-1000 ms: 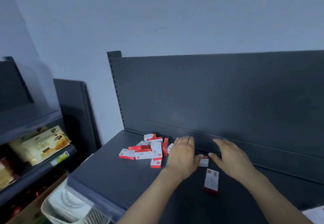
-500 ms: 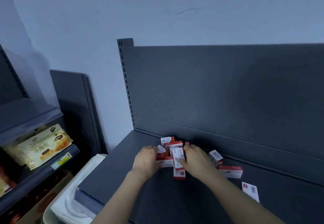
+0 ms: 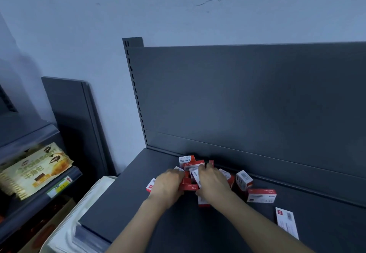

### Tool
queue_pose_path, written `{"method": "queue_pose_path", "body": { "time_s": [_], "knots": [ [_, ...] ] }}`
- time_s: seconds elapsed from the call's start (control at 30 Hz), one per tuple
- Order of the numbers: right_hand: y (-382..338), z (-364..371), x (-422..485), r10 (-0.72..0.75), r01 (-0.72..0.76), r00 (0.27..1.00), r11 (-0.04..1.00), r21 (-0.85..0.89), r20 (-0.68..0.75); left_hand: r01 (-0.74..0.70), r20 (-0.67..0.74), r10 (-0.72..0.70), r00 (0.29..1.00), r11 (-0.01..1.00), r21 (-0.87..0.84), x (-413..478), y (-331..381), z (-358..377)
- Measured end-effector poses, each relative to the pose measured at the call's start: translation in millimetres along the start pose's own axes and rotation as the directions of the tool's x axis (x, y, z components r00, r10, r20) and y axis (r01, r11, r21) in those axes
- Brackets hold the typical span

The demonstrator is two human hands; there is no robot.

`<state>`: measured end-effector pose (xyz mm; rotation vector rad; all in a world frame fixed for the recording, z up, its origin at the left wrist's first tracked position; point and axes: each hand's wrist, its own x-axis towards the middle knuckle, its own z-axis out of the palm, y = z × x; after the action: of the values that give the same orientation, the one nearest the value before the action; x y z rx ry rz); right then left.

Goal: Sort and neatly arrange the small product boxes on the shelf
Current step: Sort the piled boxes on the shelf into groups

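Several small red-and-white product boxes (image 3: 186, 159) lie in a loose pile near the back of the dark grey shelf (image 3: 128, 203). My left hand (image 3: 168, 185) curls round the pile's left side and grips a red box (image 3: 188, 187). From the right, my right hand (image 3: 213, 183) closes in, its fingers pinching a white-faced box (image 3: 195, 175). Apart from the pile to the right are an upright box (image 3: 244, 179), a box lying flat (image 3: 261, 195) and a white-faced box (image 3: 287, 223). One more box (image 3: 151, 185) peeks out left of my left hand.
The shelf's dark back panel (image 3: 237, 104) rises right behind the pile. At the left a neighbouring shelf holds croissant packs (image 3: 33, 169). A white basket (image 3: 65, 233) sits below the shelf's front left corner, and a dark panel (image 3: 67, 114) leans on the wall.
Both hands have moved from the loose boxes at the right onto the pile, closing in from either side. Their fingers have curled round boxes.
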<state>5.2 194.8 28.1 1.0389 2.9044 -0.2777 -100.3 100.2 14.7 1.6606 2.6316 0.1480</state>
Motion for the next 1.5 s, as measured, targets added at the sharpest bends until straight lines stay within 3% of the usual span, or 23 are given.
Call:
{"method": "queue_pose_path", "body": {
  "time_s": [0.3,0.67,0.87,1.07,1.33,1.5],
  "knots": [
    [30.0,-23.0,-21.0,0.093,-0.042,0.973,0.970,0.238,-0.209,0.071,-0.175,-0.115,0.978,0.969,-0.239,-0.6,7.9,-45.5],
    [160.9,-75.8,-119.1,0.339,-0.216,0.886,0.905,0.367,-0.316,-0.175,-0.311,0.057,0.949,0.913,-0.368,10.3,175.7,-79.2],
    [272.3,-82.1,-211.6,0.433,-0.326,0.822,0.890,0.319,-0.369,-0.270,-0.257,0.165,0.952,0.849,-0.455,-5.6,314.8,-64.3],
    [368.7,-73.6,-287.7,0.524,-0.446,0.808,0.843,0.300,-0.271,-0.252,-0.169,0.192,0.967,0.835,-0.489,-23.1,424.5,-28.9],
    [422.6,-54.1,-304.4,0.523,-0.461,0.842,0.825,0.327,-0.132,-0.066,-0.058,0.045,0.997,0.902,-0.427,-6.4,460.1,6.8],
    [418.0,-45.9,-287.6,0.485,-0.436,0.871,0.837,0.330,-0.081,-0.038,0.057,0.065,0.996,0.922,-0.386,5.2,463.9,25.0]
  ]
}}
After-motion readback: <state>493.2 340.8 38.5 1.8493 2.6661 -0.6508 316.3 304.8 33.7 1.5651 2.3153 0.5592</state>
